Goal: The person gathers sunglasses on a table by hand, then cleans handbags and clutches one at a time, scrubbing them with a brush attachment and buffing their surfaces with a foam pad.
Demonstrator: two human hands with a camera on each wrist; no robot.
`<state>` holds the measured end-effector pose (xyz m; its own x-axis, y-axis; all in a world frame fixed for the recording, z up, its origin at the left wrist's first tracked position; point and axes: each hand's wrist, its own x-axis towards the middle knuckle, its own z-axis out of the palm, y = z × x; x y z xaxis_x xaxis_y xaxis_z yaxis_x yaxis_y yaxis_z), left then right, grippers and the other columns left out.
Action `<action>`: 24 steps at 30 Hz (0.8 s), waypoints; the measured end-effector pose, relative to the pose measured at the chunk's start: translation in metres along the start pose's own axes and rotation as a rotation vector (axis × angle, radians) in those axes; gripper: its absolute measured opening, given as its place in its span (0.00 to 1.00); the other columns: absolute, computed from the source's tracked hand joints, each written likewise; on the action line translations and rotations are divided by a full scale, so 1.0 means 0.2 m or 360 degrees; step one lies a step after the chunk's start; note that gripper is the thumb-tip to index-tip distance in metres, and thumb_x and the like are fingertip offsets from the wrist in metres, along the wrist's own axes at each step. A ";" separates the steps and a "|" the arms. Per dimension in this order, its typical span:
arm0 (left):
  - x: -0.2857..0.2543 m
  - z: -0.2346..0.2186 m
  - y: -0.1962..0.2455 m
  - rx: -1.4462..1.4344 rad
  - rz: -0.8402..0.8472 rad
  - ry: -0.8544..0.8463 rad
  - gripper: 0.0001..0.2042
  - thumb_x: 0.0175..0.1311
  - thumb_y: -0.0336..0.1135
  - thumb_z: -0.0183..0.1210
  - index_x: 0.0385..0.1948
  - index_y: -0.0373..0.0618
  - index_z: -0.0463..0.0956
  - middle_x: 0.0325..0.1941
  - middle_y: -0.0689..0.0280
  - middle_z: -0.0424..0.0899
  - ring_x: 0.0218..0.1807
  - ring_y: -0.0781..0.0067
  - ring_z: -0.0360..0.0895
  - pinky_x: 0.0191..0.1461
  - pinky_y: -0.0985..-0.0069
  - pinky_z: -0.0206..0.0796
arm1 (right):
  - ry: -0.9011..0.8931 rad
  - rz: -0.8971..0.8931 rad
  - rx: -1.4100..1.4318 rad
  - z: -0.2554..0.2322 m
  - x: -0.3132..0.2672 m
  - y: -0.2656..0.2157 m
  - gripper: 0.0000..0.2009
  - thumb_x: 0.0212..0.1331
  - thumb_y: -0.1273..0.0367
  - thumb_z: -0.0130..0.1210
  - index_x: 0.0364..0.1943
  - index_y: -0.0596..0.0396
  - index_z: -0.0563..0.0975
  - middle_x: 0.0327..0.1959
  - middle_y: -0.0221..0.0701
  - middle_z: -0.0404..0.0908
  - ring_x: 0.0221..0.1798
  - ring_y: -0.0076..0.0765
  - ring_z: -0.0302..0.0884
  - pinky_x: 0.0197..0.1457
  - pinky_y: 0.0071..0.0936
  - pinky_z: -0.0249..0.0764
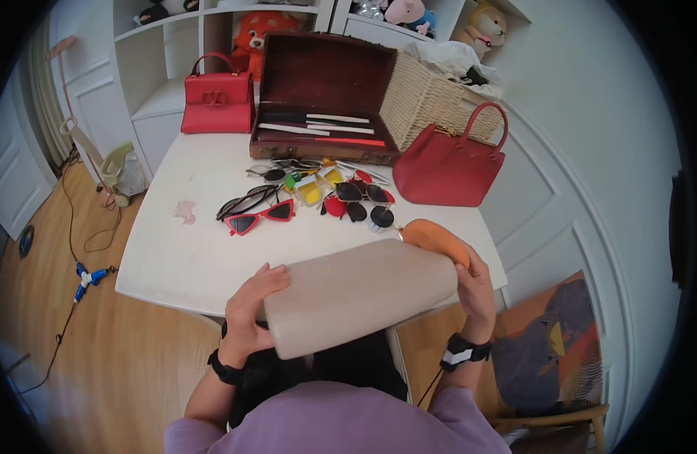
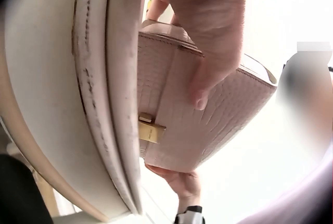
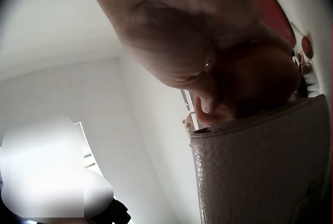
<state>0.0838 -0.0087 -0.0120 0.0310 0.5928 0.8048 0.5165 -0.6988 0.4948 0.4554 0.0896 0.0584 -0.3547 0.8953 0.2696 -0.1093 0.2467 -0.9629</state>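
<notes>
A pale beige handbag (image 1: pixel 356 295) is held tilted over the table's front edge and the person's lap. The left hand (image 1: pixel 250 306) grips its left end; in the left wrist view the thumb lies on the textured front, above a gold clasp (image 2: pixel 152 132). At the other end the right hand (image 1: pixel 478 287) holds the bag beside a curved orange piece (image 1: pixel 437 238) with a metal ring at its tip. In the right wrist view that hand's fingers bend down at the bag's upper edge, and the orange piece is in shadow under the palm.
On the white table (image 1: pixel 159 250) lie several sunglasses (image 1: pixel 261 217) and yellow-lensed glasses (image 1: pixel 309 191). Behind them stands an open brown suitcase (image 1: pixel 318 83) between a red handbag (image 1: pixel 218 98) and another red handbag (image 1: pixel 447 170). A woven basket (image 1: pixel 416 98) stands at the back right.
</notes>
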 end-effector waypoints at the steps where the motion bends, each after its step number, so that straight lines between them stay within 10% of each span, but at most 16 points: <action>1: -0.01 0.02 0.01 -0.0222 -0.0254 0.0081 0.25 0.44 0.32 0.71 0.49 0.39 0.77 0.51 0.55 0.82 0.60 0.54 0.78 0.67 0.53 0.66 | 0.0005 -0.0021 -0.0001 0.00 -0.02 0.05 0.26 0.66 0.68 0.56 0.66 0.62 0.67 0.61 0.37 0.76 0.64 0.33 0.71 0.69 0.32 0.64; 4: -0.04 0.05 0.03 -0.0551 -0.0462 0.0197 0.29 0.45 0.33 0.75 0.52 0.36 0.74 0.52 0.54 0.81 0.58 0.57 0.79 0.64 0.61 0.68 | 0.0197 -0.0280 0.0362 0.10 -0.02 0.11 0.29 0.67 0.65 0.57 0.68 0.63 0.63 0.63 0.37 0.73 0.66 0.34 0.69 0.70 0.33 0.62; 6: -0.08 0.04 0.07 -0.0848 -0.1176 0.0168 0.31 0.46 0.33 0.75 0.54 0.35 0.72 0.53 0.57 0.80 0.55 0.58 0.79 0.63 0.65 0.67 | 0.0273 -0.0356 0.0418 0.17 -0.01 0.09 0.28 0.68 0.66 0.56 0.68 0.64 0.62 0.65 0.37 0.71 0.68 0.35 0.67 0.71 0.35 0.61; 14: 0.01 0.19 0.04 -0.2018 -0.1346 0.0513 0.36 0.60 0.33 0.65 0.68 0.36 0.55 0.68 0.55 0.68 0.69 0.58 0.66 0.73 0.60 0.57 | 0.1001 -0.0520 -0.0178 0.53 0.05 0.06 0.22 0.71 0.67 0.51 0.64 0.65 0.66 0.59 0.36 0.74 0.60 0.28 0.69 0.65 0.26 0.63; 24: 0.04 0.31 0.06 -0.2384 -0.1331 0.0611 0.31 0.72 0.47 0.53 0.71 0.44 0.52 0.73 0.62 0.63 0.74 0.62 0.59 0.78 0.59 0.46 | 0.0127 -0.0151 -0.0142 0.69 0.02 0.26 0.17 0.71 0.65 0.52 0.57 0.63 0.71 0.35 0.29 0.79 0.33 0.16 0.70 0.35 0.19 0.69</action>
<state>0.1439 0.0128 -0.0190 -0.1065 0.9876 0.1155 -0.8810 -0.1476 0.4495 0.3199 0.0537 0.0111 -0.2714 0.8921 0.3612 -0.0545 0.3604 -0.9312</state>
